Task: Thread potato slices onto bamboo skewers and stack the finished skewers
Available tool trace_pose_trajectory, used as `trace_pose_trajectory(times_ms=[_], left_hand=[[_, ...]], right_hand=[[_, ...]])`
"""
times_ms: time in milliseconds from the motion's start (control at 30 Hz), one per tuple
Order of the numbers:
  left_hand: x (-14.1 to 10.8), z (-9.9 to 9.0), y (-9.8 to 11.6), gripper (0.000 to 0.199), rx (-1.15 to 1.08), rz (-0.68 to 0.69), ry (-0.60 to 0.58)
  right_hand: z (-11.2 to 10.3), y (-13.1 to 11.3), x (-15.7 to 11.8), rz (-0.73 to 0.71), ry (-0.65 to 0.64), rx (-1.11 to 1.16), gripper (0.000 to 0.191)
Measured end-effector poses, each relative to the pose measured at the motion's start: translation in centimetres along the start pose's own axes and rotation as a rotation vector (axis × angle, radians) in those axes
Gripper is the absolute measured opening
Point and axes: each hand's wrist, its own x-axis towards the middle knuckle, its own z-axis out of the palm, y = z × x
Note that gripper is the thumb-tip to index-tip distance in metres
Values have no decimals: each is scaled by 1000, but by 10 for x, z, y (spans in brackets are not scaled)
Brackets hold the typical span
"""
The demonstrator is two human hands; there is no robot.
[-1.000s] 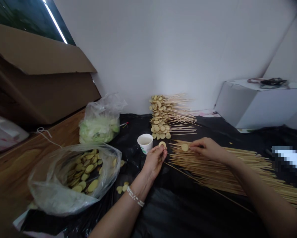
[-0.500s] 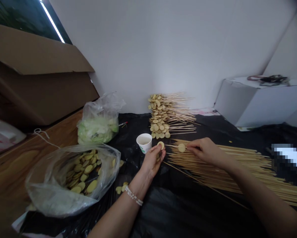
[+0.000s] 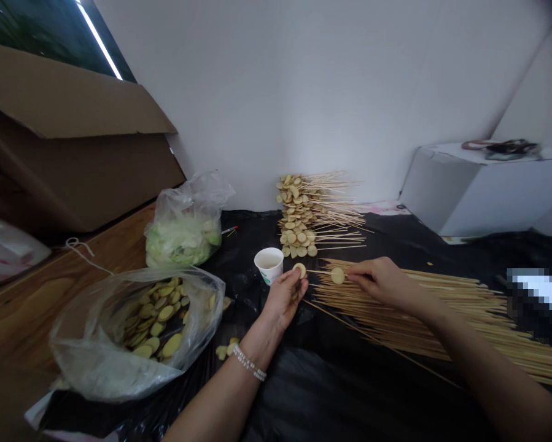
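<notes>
In the head view, the left hand (image 3: pixel 285 299) pinches a round potato slice (image 3: pixel 299 270) beside a paper cup (image 3: pixel 269 266). The right hand (image 3: pixel 377 279) pinches a bamboo skewer (image 3: pixel 317 272) carrying another slice (image 3: pixel 337 275), its tip at the first, above loose skewers (image 3: pixel 409 319) on black plastic sheeting (image 3: pixel 331 387).

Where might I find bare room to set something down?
The black plastic sheet is bare between the left forearm and loose skewers, and between the threaded potato slices and white box. It's crowded around the left hand and paper cup.
</notes>
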Motion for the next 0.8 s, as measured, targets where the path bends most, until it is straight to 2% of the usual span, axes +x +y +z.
trace_pose_trajectory(times_ms=[367,633,800], left_hand=[[-2,0,-3,11,74,33,38],[-2,0,2,5,50,17,41],[-2,1,0,5,73,32,59]], right_hand=[[3,-17,-1,53,6,-122,31],[3,-14,-2,36,-1,-58,32],[4,-17,-2,57,-12,-101,31]])
